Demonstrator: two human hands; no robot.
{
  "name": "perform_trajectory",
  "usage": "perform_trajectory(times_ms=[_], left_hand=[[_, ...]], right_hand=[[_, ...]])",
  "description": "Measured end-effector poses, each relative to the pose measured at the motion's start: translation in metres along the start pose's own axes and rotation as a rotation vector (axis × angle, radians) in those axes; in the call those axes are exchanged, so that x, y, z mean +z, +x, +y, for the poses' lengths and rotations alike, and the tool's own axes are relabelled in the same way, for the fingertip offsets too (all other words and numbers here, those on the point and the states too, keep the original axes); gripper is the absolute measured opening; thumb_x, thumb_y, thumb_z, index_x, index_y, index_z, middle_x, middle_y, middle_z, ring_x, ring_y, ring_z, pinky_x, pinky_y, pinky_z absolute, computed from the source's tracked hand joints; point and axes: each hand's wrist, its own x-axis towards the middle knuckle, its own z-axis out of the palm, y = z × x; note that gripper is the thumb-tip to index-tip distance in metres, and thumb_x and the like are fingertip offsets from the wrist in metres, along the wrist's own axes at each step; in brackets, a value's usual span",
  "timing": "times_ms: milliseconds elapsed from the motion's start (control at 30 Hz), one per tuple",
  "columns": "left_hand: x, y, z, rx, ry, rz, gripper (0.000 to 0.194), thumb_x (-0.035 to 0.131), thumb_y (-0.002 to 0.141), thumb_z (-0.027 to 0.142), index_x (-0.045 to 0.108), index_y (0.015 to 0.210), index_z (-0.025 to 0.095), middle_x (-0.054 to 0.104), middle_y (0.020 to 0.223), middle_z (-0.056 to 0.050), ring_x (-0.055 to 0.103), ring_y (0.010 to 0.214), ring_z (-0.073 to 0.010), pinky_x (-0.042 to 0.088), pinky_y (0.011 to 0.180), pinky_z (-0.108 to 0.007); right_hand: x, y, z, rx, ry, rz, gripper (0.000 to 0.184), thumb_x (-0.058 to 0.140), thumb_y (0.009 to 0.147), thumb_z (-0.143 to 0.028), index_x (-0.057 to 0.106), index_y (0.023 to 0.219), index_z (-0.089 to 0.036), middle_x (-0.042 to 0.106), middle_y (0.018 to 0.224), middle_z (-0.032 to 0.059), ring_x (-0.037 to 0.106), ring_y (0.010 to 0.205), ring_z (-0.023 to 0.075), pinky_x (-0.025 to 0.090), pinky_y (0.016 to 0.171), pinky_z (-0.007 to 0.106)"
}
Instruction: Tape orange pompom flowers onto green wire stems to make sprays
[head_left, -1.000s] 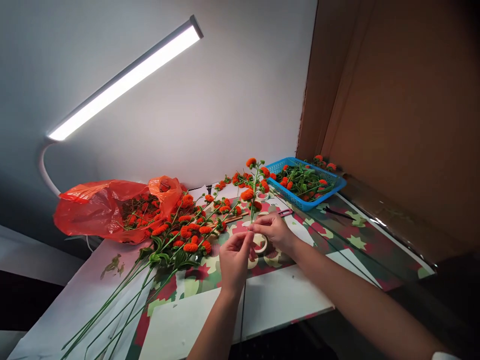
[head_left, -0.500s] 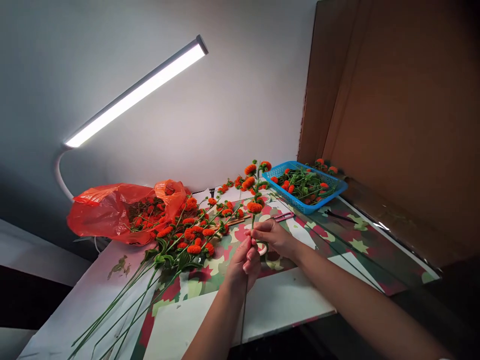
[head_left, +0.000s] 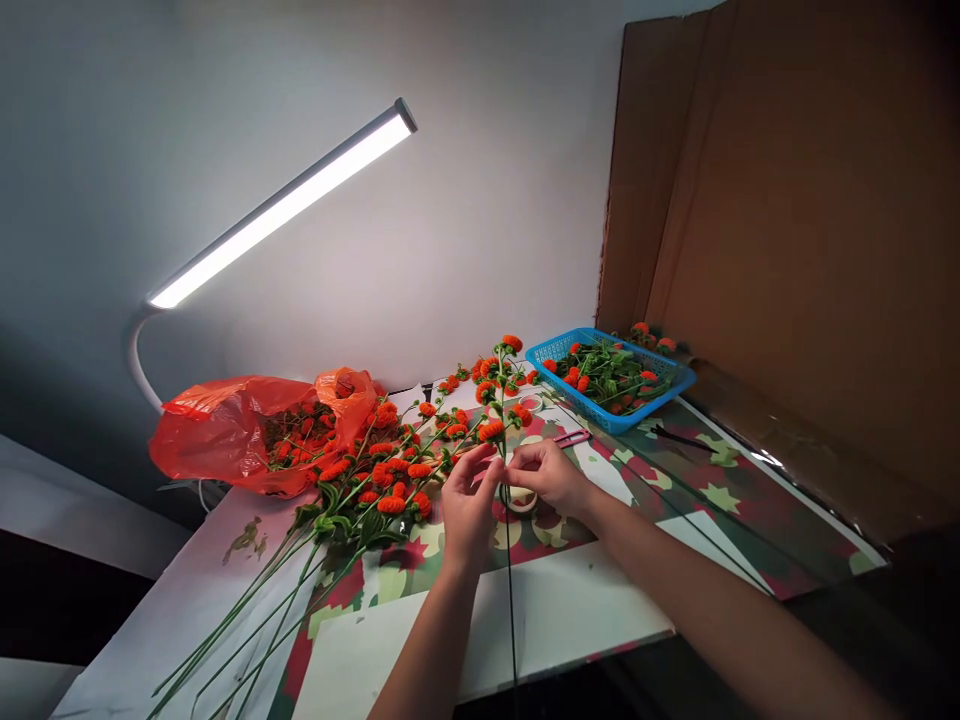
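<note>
An artificial flower stem (head_left: 511, 590) with several orange, fuzzy heads (head_left: 491, 430) and green buds stands upright between my hands. My left hand (head_left: 466, 508) pinches it just below the lowest heads, thumb and forefinger together. Beside it, the fingertips of my right hand (head_left: 551, 478) also close on the stem from the right. Whether a thin strip is between the fingertips is too small to tell. Just behind and below the hands lies a pale roll of tape (head_left: 520, 503), partly hidden. The long, dark lower stem hangs down past the table's front edge.
Finished-looking orange flower stems (head_left: 390, 480) lie heaped at left, beside a red plastic bag (head_left: 217, 440) full of orange flowers. A blue basket (head_left: 611, 425) holds more at back right. Nearby are a pink-handled tool (head_left: 572, 438) and a black tool (head_left: 681, 438). A lit lamp (head_left: 285, 205) hangs above.
The flower stem has turned, so its heads now spread to both sides. My left hand has risen slightly to the left and its grip has changed from curled fingers to a fingertip pinch.
</note>
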Motion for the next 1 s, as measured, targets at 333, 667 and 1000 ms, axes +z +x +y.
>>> perform_trajectory(times_ms=[333, 667, 1000], left_hand=[[0.004, 0.015, -0.001, 0.034, -0.185, -0.024, 0.035, 0.072, 0.067, 0.024, 0.06, 0.1, 0.021, 0.064, 0.087, -0.002, 0.059, 0.077, -0.0107, 0.045, 0.071, -0.021], [0.011, -0.002, -0.011, 0.016, -0.298, 0.055, 0.047, 0.072, 0.066, 0.025, 0.052, 0.109, 0.025, 0.061, 0.101, -0.004, 0.06, 0.087, -0.0144, 0.046, 0.08, -0.026], [-0.015, 0.038, 0.027, 0.282, -0.057, 0.043, 0.035, 0.046, 0.076, 0.029, 0.063, 0.105, 0.023, 0.056, 0.121, -0.006, 0.049, 0.111, -0.0211, 0.042, 0.084, -0.03]], right_hand=[[-0.001, 0.001, 0.0, -0.022, -0.022, -0.026, 0.035, 0.075, 0.058, -0.041, 0.056, 0.052, -0.014, 0.048, 0.051, -0.0035, 0.041, 0.05, 0.0081, 0.03, 0.049, 0.023], [-0.005, 0.003, 0.004, -0.053, 0.029, -0.034, 0.039, 0.074, 0.061, -0.046, 0.054, 0.053, -0.013, 0.043, 0.051, -0.0048, 0.033, 0.049, 0.0064, 0.024, 0.046, 0.022], [-0.006, 0.002, 0.003, -0.011, 0.003, -0.117, 0.037, 0.075, 0.06, -0.045, 0.056, 0.056, -0.014, 0.047, 0.056, -0.003, 0.042, 0.05, 0.0082, 0.031, 0.047, 0.022]])
